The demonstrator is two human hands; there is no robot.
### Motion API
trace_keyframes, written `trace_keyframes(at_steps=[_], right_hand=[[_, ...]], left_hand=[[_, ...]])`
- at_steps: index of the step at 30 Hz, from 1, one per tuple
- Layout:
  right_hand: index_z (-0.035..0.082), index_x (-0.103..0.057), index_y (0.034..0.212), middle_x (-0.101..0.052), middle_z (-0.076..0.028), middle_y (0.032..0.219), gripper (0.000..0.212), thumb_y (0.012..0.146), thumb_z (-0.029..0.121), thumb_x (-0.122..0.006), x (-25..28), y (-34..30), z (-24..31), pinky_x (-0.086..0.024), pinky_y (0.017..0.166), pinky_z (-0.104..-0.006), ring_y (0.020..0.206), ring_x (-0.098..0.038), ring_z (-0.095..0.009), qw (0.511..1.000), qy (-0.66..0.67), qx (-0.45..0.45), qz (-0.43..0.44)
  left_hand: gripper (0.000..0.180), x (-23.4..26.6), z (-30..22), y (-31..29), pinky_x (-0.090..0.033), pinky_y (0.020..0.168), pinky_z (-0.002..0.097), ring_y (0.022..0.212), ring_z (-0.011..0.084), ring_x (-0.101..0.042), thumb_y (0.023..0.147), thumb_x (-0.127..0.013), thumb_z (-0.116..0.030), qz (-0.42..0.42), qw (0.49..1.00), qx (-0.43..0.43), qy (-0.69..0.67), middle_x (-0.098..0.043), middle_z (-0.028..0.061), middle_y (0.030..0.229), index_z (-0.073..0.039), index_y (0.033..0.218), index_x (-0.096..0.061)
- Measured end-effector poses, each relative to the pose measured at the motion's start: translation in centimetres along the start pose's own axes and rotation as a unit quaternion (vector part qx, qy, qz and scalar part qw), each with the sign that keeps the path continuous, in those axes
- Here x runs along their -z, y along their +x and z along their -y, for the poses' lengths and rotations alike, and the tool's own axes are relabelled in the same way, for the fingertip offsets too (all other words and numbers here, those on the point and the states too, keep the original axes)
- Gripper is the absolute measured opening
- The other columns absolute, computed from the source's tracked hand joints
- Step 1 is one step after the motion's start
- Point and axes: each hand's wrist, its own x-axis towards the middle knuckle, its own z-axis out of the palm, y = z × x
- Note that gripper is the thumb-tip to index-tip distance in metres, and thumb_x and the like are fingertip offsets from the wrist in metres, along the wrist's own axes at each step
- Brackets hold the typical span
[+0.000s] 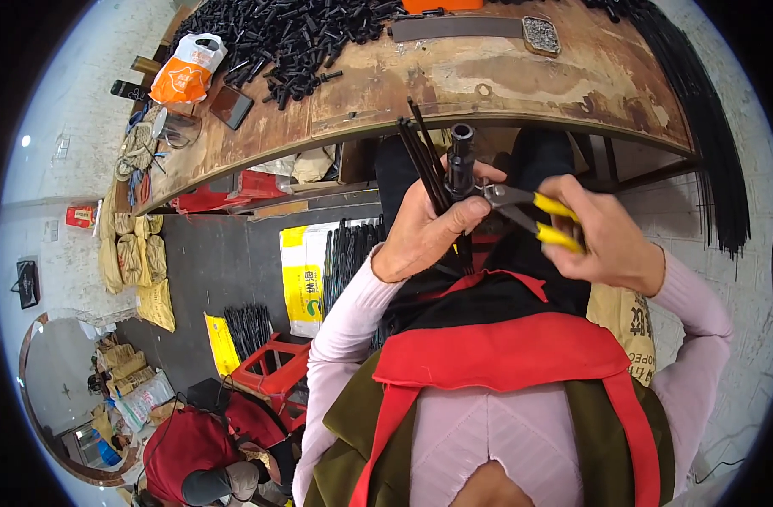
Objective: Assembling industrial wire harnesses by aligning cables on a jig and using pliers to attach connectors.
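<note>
We hold a black tube (461,165) in our left hand (424,230). It stands up nearly straight, with its round open end at the top. Our left fingers and thumb are closed around it low down. A few thin black rods (423,165) are in the same hand, just to the left of the tube, and they lean a little to the left.

Our right hand (608,230) is wrapped around the yellow handles of the pliers (511,197). The two handles are apart. The nose of the pliers points left and comes right up to our left hand, beside the low part of the tube. We cannot tell if its jaws pinch something there.

Both hands are over our lap, in front of the wooden table (572,89). On the table we see a big heap of black pieces (276,42), a phone (232,107), an orange and white bag (185,76) and a small tray of little bits (541,20). Down on the left are a red stool (276,372) and another person (179,452) in red.
</note>
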Motion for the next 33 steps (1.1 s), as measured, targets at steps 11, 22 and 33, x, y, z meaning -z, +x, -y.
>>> trace_keyframes(at_steps=[11,22,33], right_hand=[[-0.004,-0.060,0.102,-0.070,-0.008,0.082,0.025,0.100,0.020,-0.051,-0.9,0.5,-0.4,-0.048,0.065,-0.0292,0.068,-0.062,-0.015,0.962,0.219,-0.106,0.121],[0.002,-0.058,0.084,-0.056,-0.001,0.065,0.039,0.101,0.036,-0.051,2.0,0.1,2.8,-0.043,0.051,-0.0258,0.054,-0.053,-0.010,0.830,0.361,-0.322,0.276],[0.004,-0.064,0.099,-0.064,-0.013,0.087,0.025,0.076,0.012,-0.070,4.6,6.8,-9.9,-0.049,0.069,-0.0408,0.081,-0.062,-0.034,0.976,-0.157,0.076,-0.133]], left_hand=[[0.024,-0.4,0.3,0.1,-0.039,0.060,0.0223,0.068,0.0065,-0.047,0.095,-0.065,-0.017,-0.022,0.998,0.009,-0.053,-0.053,-0.0012,0.079,-0.002,0.109,-0.053],[0.037,-2.1,-1.7,-1.5,-0.043,0.091,0.0274,0.102,0.0142,-0.055,0.084,-0.071,0.000,-0.013,0.994,0.011,0.112,-0.059,0.0065,0.112,0.001,0.118,-0.055],[0.038,-0.1,0.3,1.9,-0.041,0.065,0.0222,0.071,0.0067,-0.049,0.091,-0.064,-0.012,-0.158,0.987,0.020,0.001,-0.052,-0.0014,0.079,0.003,0.124,-0.054]])
